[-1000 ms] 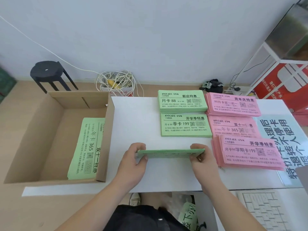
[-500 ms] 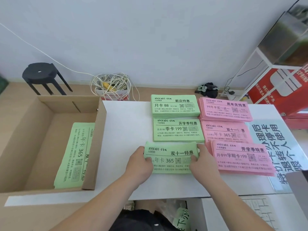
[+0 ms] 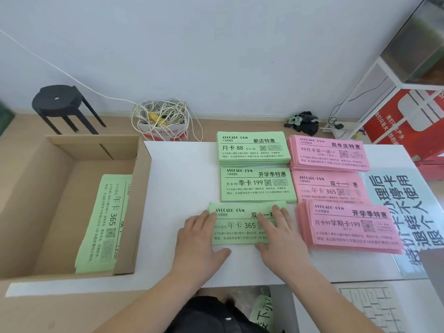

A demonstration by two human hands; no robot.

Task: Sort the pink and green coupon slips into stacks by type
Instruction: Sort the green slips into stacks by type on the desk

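Note:
A green stack of "年卡 365" slips (image 3: 240, 227) lies flat on the white table (image 3: 182, 188). My left hand (image 3: 199, 236) rests at its left end and my right hand (image 3: 278, 231) lies flat over its right part, fingers straight. Behind it sit a green "季卡 199" stack (image 3: 257, 185) and a green "月卡 88" stack (image 3: 252, 147). To the right are three pink stacks: "周年庆" (image 3: 329, 152), "年卡 365" (image 3: 329, 188) and "学期卡 199" (image 3: 350, 227). More green "年卡 365" slips (image 3: 103, 222) lie in the cardboard box (image 3: 72, 150) on the left.
A pale blue printed sheet (image 3: 408, 212) lies at the table's right edge. Beyond the table stand a black stool (image 3: 60, 104), a carton of tangled white cable (image 3: 163, 118) and a white rack with red boxes (image 3: 408, 111). A keyboard (image 3: 365, 306) is at the lower right.
The green stack, held on edge between both hands a second ago, was laid flat in front of the "季卡 199" stack. Both hands now lie flat on it.

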